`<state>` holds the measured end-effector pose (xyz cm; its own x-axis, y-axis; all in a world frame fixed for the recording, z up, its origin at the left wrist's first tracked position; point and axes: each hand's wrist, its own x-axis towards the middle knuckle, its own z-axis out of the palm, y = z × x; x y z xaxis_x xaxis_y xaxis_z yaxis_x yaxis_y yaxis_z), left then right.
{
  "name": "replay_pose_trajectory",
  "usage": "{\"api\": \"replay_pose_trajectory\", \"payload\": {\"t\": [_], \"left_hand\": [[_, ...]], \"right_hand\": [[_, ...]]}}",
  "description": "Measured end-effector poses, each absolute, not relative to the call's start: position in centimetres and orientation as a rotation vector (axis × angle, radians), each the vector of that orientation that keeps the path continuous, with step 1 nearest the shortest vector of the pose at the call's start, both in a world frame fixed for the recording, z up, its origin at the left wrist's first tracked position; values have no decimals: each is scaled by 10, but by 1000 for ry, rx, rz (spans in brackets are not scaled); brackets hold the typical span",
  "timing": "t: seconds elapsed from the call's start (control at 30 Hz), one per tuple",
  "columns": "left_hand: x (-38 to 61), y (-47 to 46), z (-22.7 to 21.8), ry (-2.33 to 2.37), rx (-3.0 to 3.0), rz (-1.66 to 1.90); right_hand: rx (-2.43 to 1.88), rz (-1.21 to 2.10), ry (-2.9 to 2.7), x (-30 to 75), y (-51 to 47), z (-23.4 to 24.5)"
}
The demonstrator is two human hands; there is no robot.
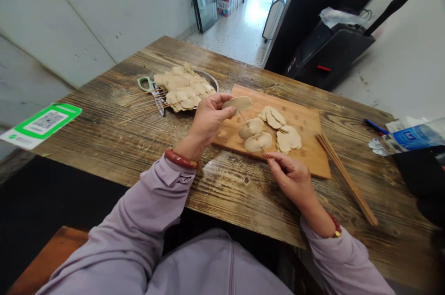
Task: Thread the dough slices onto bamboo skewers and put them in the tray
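Note:
Between thumb and fingers, my left hand (212, 116) pinches a thin, pale tan slice (240, 104) at the tip of a skewer. My right hand (291, 175) grips the lower end of that thin wooden skewer (264, 152). Two more tan slices (256, 135) are threaded along it, folded or curved around the stick. All this is held above a wooden cutting board (313, 121). Two small piles of loose slices (288, 138) lie on the board, just beyond my right hand. What food the slices are, I cannot tell.
Left of the board, filled skewers (187, 88) are heaped on a metal plate beside green-handled scissors (145, 84). A bundle of bare skewers (347, 179) lies at right. Further right is a plastic bottle (410, 139); a QR-code card (43, 123) is at the left edge.

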<state>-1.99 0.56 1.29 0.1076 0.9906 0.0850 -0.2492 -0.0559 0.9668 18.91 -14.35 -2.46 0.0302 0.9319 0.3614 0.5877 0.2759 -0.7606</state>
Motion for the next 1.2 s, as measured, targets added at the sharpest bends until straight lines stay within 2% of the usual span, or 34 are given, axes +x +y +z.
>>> {"api": "replay_pose_trajectory", "payload": {"t": [1.2], "left_hand": [[-16, 5, 8, 896, 1362, 1324]], "right_hand": [[-1359, 334, -1698, 184, -138, -35]]}}
